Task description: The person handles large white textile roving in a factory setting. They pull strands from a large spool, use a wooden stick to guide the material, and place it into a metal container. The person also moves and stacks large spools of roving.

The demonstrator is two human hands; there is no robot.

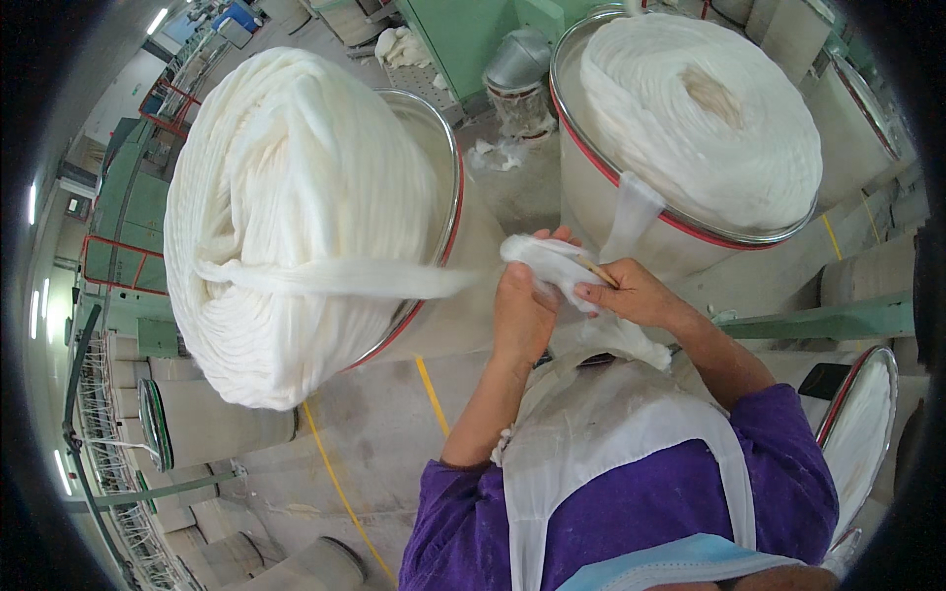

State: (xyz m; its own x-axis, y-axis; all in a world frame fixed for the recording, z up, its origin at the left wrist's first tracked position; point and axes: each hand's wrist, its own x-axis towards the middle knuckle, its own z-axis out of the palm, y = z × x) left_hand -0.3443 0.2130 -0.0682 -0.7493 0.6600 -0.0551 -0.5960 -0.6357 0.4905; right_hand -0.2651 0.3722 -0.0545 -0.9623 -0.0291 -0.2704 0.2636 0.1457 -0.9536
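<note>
In front of my apron, my left hand [527, 305] is wrapped round a wad of white fibre sliver [552, 261], fingers curled behind it. My right hand [636, 294] pinches a thin wooden stick [598, 272], whose far end runs into the fibre. To the left stands a can heaped with coiled white sliver [296, 197]; a loose sliver strand [345, 279] stretches from the heap toward my left hand, its end thin and blurred. A second coil of sliver [729, 128] fills a can at the far right, and a sliver tail [633, 212] hangs over that can's rim above my right hand.
Red-edged metal rims [456, 187] top the cans on either side. A green machine [463, 44] and a silver duct [517, 64] stand behind. More cans [217, 424] line the left. A green rail [828, 320] lies to the right. Yellow lines [333, 473] mark the floor.
</note>
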